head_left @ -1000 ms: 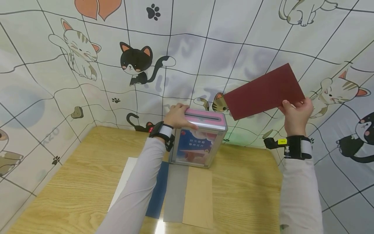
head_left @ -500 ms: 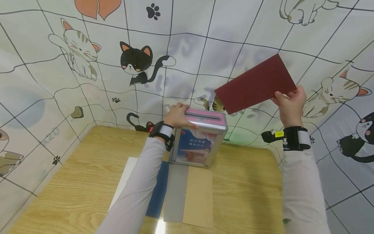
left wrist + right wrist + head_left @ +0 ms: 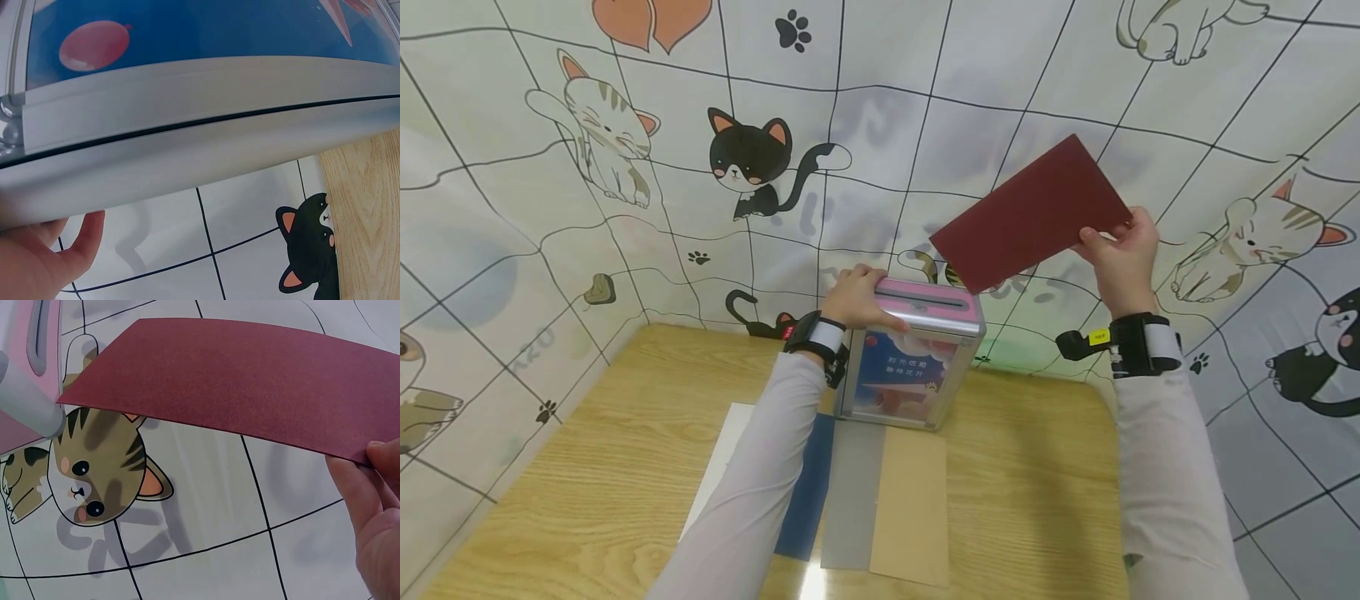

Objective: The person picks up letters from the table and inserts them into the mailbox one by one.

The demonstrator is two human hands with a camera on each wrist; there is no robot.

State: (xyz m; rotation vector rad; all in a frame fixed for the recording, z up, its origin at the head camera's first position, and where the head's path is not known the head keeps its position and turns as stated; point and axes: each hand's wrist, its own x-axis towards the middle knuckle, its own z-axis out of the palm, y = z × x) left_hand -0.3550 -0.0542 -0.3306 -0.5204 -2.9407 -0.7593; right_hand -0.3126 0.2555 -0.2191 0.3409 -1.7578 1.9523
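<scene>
- White sheet (image 3: 727, 437): smooth and matt, flat on the table, partly covered by the left sleeve (image 3: 748, 492), a pale, softly creased cloth.
- Blue sheet (image 3: 805, 508): dark and plain, showing as a narrow slanted strip to the right of that sleeve.
- Left hand (image 3: 857, 300): gripping the left end of the box top, thumb lying along the front edge; a black strap (image 3: 820, 337) circles the wrist.
- Box (image 3: 898, 375): upright, rounded silvery frame, clear-looking front over a blue and pink print with white characters; its pink top has a long grey slot (image 3: 922, 294).
- Grey sheet (image 3: 853, 496): a flat, matt oblong below the box, between the blue sheet and the tan sheet (image 3: 912, 508).
- Dark red sheet (image 3: 1030, 215): a stiff, fine-grained oblong, bowed slightly, held tilted in the air — its lowest corner close by the box top's right end, whether touching I cannot tell.
- Right hand (image 3: 1123, 260): pinching the red sheet near its right end, thumb on the near face.
- Table (image 3: 572, 483): yellowish wood grain, rounded right corner, a glare spot near the front.
- Wall covering (image 3: 880, 167): white, rippled, black-gridded — cartoon cats, paw prints and an orange heart across it.
</scene>
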